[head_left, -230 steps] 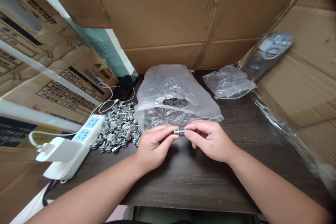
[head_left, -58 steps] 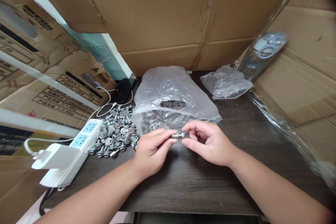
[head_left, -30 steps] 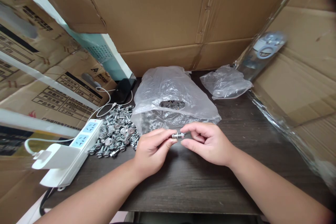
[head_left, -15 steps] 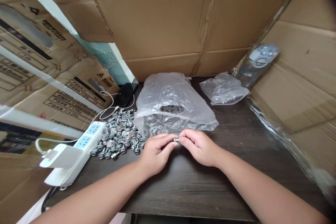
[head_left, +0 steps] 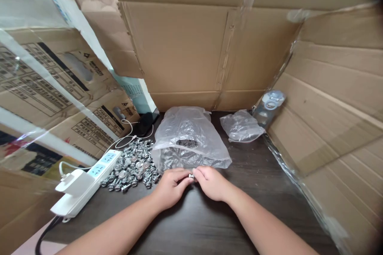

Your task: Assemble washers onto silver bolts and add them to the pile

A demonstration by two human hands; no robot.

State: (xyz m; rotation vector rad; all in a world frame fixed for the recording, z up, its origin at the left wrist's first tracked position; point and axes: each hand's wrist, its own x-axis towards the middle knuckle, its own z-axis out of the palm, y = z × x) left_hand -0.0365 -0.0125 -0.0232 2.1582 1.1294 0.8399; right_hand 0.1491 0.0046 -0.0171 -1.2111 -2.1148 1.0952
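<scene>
Dark wood-grain table (head_left: 206, 227) fills the near part of the view, and both bare forearms cross it from the bottom edge and meet just left of the middle. The left hand (head_left: 170, 188) and right hand (head_left: 212, 183) come together fingertip to fingertip. Both are closed in a pinch on a small bolt (head_left: 190, 175), of which only a glint of metal shows between them, held just above the table.

Left of the hands lies a loose pile of bolts (head_left: 131, 165), and a white power strip (head_left: 85, 181) rests against its left edge, with a white plug block on its near end. Just beyond the hands sits a large clear plastic bag (head_left: 191, 137), crumpled, with more metal parts showing through it. Its front edge is close to the fingertips.

Farther back to the right, a smaller crumpled bag (head_left: 241, 126) lies apart from the large one. At the back left a dark phone (head_left: 147, 118) lies with a white cable (head_left: 125, 142) looping from it. Cardboard walls (head_left: 185, 51) close in the table behind and on both sides.
</scene>
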